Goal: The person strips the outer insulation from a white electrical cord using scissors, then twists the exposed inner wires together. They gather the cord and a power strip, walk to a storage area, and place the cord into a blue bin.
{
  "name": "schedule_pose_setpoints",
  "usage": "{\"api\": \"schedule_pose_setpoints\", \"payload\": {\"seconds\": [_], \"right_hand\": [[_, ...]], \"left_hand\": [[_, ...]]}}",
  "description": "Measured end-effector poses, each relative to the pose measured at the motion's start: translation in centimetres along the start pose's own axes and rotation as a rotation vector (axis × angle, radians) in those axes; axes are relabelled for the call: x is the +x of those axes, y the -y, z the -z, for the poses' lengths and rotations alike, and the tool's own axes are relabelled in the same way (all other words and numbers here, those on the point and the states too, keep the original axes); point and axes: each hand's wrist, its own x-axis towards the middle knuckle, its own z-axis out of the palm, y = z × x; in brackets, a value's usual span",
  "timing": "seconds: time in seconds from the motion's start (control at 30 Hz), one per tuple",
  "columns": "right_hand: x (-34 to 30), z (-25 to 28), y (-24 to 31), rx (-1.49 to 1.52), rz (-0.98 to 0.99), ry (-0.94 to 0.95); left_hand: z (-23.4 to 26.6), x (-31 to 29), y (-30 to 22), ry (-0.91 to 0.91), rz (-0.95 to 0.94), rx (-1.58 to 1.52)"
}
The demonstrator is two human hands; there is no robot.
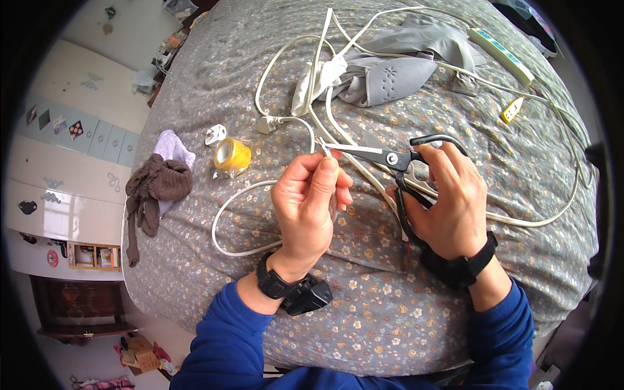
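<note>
Between the thumb and fingers of my left hand (305, 201) is the tip of a white cable (218, 224), whose loop lies on the bed to the left of that hand. My right hand (452, 201) has its fingers in the black handles of a pair of scissors (392, 158). The scissor blades are spread and point left, one of them at the cable tip just above my left thumb. A white plug (267, 124) lies beyond my left hand. Under my right hand, a thin end with some red (407, 250) pokes out toward me.
A flowered sheet (364, 312) covers the bed. To the left are a yellow tape roll (233, 156) and a brown cloth (159, 185). At the far side lie grey fabric (400, 81), a power strip (500, 57) with trailing white cords, and a small yellow object (512, 110).
</note>
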Motion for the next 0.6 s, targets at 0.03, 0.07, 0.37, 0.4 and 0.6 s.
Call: {"api": "schedule_pose_setpoints", "payload": {"seconds": [0.03,0.07,0.37,0.4,0.6], "right_hand": [[-0.1,-0.1,-0.2,-0.015,0.021,-0.019],[-0.1,-0.1,-0.3,-0.028,0.043,-0.037],[3.8,2.3,-4.4,-0.177,-0.497,-0.123],[3.2,2.2,-4.8,-0.211,-0.523,-0.131],[1.1,1.1,-7.5,-0.282,-0.304,-0.011]], "left_hand": [[0.1,0.0,0.0,-0.001,0.017,-0.013],[0.1,0.0,0.0,0.004,0.035,-0.032],[-3.3,-2.8,-1.7,0.624,0.134,-0.023],[-3.0,-2.1,-1.3,0.408,0.176,-0.036],[-1.4,-1.4,-0.4,0.298,0.230,-0.124]]}}
